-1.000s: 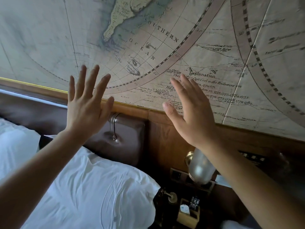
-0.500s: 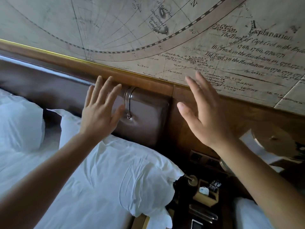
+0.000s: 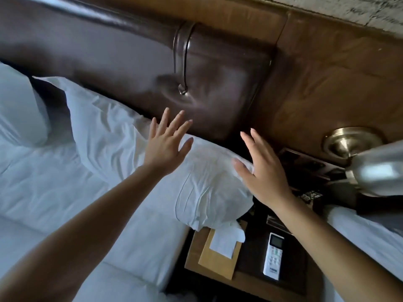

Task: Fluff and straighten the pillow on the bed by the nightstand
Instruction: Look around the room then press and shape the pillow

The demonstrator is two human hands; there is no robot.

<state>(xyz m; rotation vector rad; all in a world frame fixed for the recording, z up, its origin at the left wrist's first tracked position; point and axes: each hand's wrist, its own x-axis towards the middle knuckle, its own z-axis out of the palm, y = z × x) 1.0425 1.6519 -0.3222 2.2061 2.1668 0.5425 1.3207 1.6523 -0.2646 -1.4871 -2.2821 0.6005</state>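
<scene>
1. Pillow (image 3: 202, 184), white and creased, lies at the head of the bed (image 3: 43, 192) against the brown leather headboard (image 3: 218, 83), its end bulging over the bed's edge toward the nightstand (image 3: 250, 280)
2. Left hand (image 3: 166, 147) is above the pillow's upper part, fingers straight and spread, grasping nothing; whether it touches the fabric cannot be told
3. Right hand (image 3: 263, 168) is flat with fingers extended, released, at the pillow's end nearest the nightstand; contact is unclear
4. A second pillow (image 3: 19, 105) sits further left on the bed
5. On the nightstand lie a white remote control (image 3: 273, 256) and a tissue box (image 3: 218, 253) partly under the pillow's corner
6. A brass wall lamp (image 3: 357, 149) with a pale shade hangs at right
</scene>
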